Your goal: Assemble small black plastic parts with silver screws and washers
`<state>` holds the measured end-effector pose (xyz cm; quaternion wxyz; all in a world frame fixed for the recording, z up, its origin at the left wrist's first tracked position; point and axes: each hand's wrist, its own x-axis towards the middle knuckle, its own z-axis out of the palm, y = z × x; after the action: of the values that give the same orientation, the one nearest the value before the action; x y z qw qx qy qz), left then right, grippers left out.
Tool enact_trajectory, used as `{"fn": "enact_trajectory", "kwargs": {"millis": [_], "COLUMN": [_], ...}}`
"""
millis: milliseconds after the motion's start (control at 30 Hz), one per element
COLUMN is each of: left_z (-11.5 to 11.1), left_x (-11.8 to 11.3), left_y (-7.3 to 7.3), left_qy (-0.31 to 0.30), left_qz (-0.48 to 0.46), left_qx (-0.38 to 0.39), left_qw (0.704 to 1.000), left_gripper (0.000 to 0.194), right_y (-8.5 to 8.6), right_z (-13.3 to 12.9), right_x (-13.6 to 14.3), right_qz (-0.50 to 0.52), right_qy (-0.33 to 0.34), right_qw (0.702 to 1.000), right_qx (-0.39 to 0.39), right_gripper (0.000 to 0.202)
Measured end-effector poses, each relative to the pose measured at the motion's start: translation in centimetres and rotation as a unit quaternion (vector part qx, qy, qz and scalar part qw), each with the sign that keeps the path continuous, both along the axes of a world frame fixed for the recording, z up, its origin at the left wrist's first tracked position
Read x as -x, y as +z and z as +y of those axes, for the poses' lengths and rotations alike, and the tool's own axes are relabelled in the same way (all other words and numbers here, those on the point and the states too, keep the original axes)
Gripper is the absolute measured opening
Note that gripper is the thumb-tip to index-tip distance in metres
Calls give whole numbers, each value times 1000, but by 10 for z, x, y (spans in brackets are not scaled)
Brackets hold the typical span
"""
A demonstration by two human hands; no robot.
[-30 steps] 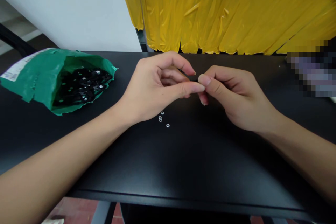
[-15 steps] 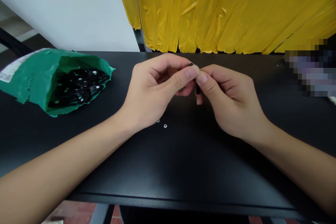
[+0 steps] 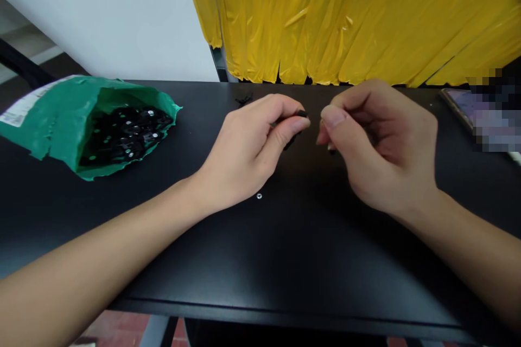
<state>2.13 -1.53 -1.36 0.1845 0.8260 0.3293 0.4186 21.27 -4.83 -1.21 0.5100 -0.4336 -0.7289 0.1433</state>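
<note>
Over the dark table, my left hand [image 3: 256, 146] is closed in a pinch on a small black part [image 3: 302, 114]. Its ends peek out between thumb and fingers; the rest is covered. My right hand [image 3: 378, 146], a short gap to the right, has its thumb pressed to its curled fingers. A tiny dark and pale spot shows under those fingertips, too small to name. Below my left wrist lies a small silver ring [image 3: 259, 196]. Some thin black bits [image 3: 244, 99] rest just beyond my left hand.
A torn green plastic bag [image 3: 49, 114] holding many black pieces with silver dots lies open at the left. At the far right is a phone-like object [image 3: 458, 103], partly blurred out. Yellow plastic sheeting [image 3: 325, 21] hangs behind the table [image 3: 285, 265].
My hands have come apart: the right has moved right, the left slightly down with the black part still pinched. Thin black bits now show behind the left hand, which hides a second silver ring.
</note>
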Motion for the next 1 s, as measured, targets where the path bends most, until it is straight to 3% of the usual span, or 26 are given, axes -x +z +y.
{"fn": "enact_trajectory", "kwargs": {"millis": [167,333,533,767,1000], "left_z": [2,9,12,11,9], "left_x": [6,12,14,12,9], "left_y": [4,5,4,4,4], "left_qy": [-53,-85,-108,-99,-104], "left_qz": [76,114,148,133,88], "left_qx": [-25,-39,-40,-27,-10], "left_qw": [995,989,982,986,991], "left_gripper": [17,16,22,25,26], "right_y": [0,-3,-7,-5,-4], "right_z": [3,9,12,9,6], "right_x": [-7,-9,-11,-9,-2], "right_qz": [-67,-55,-63,-95,-110], "right_qy": [75,119,150,136,52], "right_qw": [993,983,977,981,992], "right_qx": [60,131,139,100,29], "right_gripper": [41,48,52,54,49]}}
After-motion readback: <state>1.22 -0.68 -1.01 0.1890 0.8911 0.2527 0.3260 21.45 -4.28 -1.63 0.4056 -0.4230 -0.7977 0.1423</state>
